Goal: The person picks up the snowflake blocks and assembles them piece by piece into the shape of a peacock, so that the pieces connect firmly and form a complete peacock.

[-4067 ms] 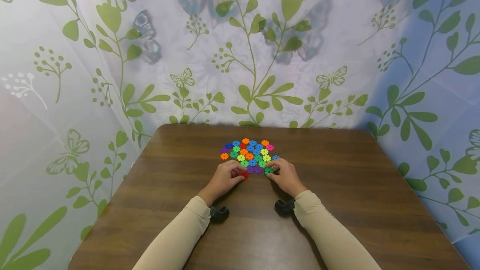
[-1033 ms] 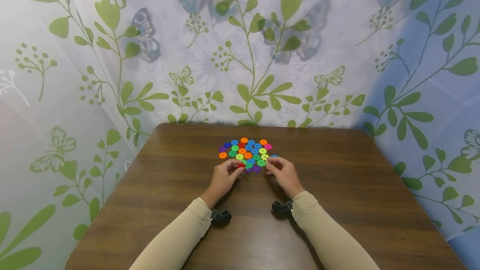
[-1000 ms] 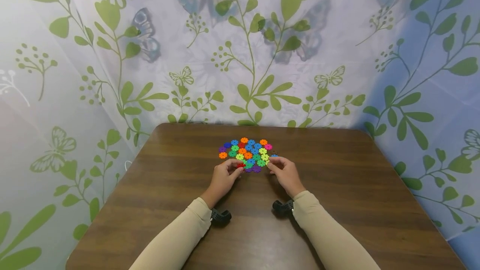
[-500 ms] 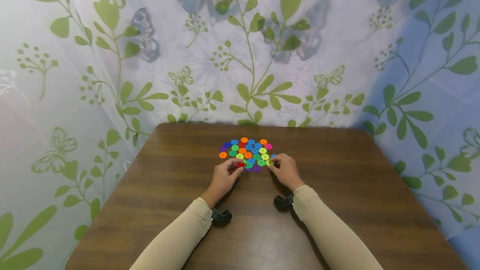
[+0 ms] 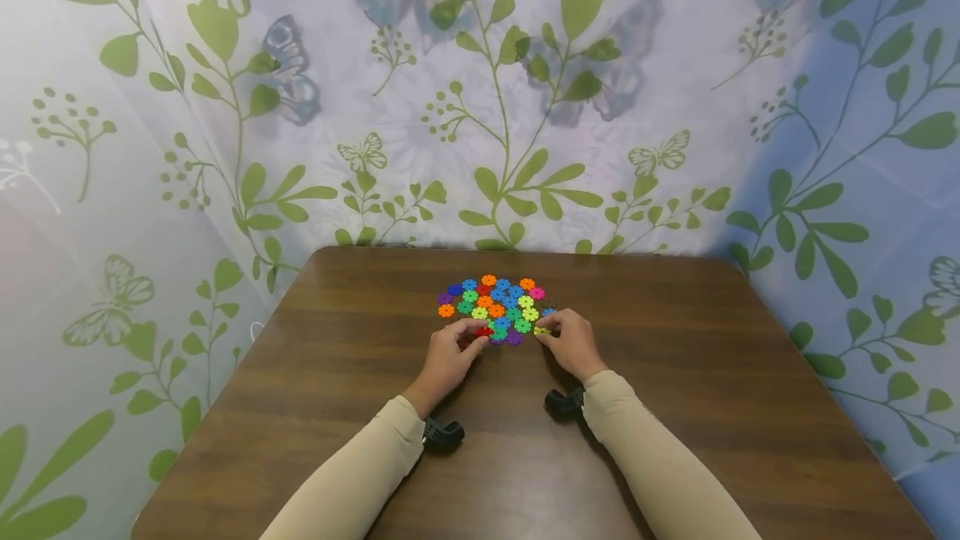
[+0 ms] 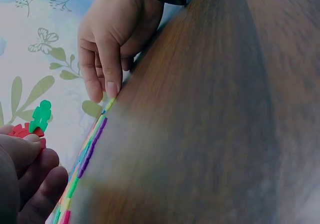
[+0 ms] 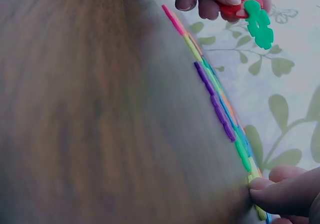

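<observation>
We see both our arms stretched forward, the left forearm [image 5: 341,473] and the right forearm [image 5: 667,461] slanting toward each other. Our left hand [image 5: 450,350] is turned inward; its thumb and index finger make a pinch, and the other fingers are bent below. Our right hand [image 5: 573,342] faces it, also in a pinch, with its fingertips directed downward. The two hands do not touch.

Pale fabric [image 5: 420,82] printed with green leaves [image 5: 581,11] and butterflies [image 5: 291,65] rises behind the brown tabletop [image 5: 360,357] and along its sides. Right of the tabletop it looks bluish. Soft glare [image 5: 543,500] lights the tabletop's near part.
</observation>
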Demonstrator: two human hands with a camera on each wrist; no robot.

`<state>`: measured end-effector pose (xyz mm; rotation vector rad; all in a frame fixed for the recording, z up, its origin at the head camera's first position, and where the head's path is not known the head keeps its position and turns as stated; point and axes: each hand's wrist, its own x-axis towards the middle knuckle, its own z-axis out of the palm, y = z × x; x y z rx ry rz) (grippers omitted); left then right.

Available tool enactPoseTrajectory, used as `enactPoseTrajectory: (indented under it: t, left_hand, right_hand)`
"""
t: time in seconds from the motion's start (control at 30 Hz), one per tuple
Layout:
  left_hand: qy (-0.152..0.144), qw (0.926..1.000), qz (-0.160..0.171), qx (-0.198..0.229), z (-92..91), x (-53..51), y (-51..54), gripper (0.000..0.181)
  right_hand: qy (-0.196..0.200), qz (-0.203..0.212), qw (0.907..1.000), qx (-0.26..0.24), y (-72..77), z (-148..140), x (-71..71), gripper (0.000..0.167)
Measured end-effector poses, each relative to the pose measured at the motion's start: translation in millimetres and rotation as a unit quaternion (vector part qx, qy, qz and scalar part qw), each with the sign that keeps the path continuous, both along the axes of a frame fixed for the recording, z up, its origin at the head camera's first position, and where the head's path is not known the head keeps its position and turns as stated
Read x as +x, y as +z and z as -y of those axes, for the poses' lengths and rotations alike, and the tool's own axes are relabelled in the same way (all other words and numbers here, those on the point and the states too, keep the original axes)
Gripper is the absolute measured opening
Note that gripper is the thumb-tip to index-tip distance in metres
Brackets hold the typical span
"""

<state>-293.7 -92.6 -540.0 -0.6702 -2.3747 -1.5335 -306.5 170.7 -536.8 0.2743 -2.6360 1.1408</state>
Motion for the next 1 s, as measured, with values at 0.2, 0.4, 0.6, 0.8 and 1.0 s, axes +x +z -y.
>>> enactPoseTrajectory:
  t: [0.2, 0.4, 0.6, 0.8, 1.0]
  left_hand:
    - [0.0, 0.9999, -0.015, -0.007, -0.1, 0.3, 0.0, 0.027]
    - [0.003, 0.9999, -0.009, -0.014, 0.2, -0.2, -0.5, 0.028]
    - [0.005, 0.9998, -0.017, -0.007, 0.0, -1.1, -0.4, 0.03]
    - [0.01, 0.9999, -0.005, 0.0, -0.3, 0.1, 0.6, 0.024]
    - [0.011, 0.9998, -0.001, -0.014, 0.0, 1.0, -0.8, 0.015]
  right_hand:
    - [0.009, -0.005, 0.9999, -0.009, -1.4, -1.9, 1.5, 0.017]
    - [0.014, 0.0, 0.9999, -0.004, -0.6, -1.9, 1.8, 0.016]
    - [0.017, 0.001, 0.9997, -0.015, 0.1, -1.7, 0.3, 0.018]
    - [0.017, -0.026, 0.9992, -0.024, -0.7, -1.3, 1.4, 0.017]
    - [0.036, -0.053, 0.9961, -0.06, -2.5, 0.1, 1.0, 0.018]
